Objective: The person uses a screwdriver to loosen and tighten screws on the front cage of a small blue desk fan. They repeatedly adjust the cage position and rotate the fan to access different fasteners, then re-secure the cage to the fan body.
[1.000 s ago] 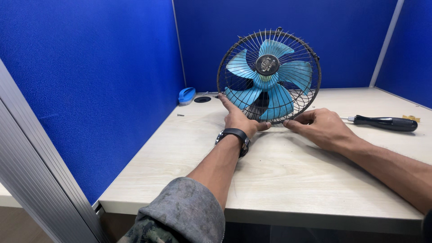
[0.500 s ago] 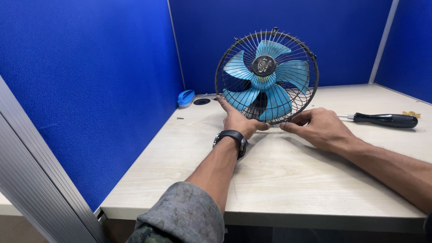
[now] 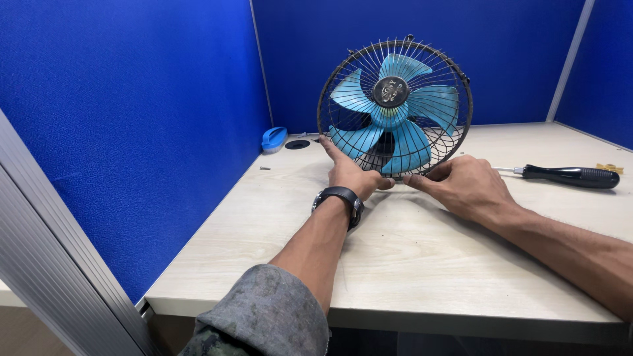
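A small fan (image 3: 395, 109) with light-blue blades inside a dark wire cage stands upright on the pale wooden desk (image 3: 422, 264), facing me. My left hand (image 3: 353, 173), with a black watch on its wrist, grips the cage's lower left rim. My right hand (image 3: 465, 186) holds the lower right rim, with fingertips touching the wires at the bottom. Both hands rest near the desk surface under the fan.
A black-handled screwdriver (image 3: 570, 175) lies on the desk to the right. A small blue plastic part (image 3: 274, 139) and a round cable hole (image 3: 297, 144) sit at the back left corner. A tiny screw (image 3: 264, 168) lies near the left wall. Blue partition walls (image 3: 132, 118) enclose the desk.
The fan and both hands keep almost the same place. The view shifts slightly and the blades sit at a slightly different angle.
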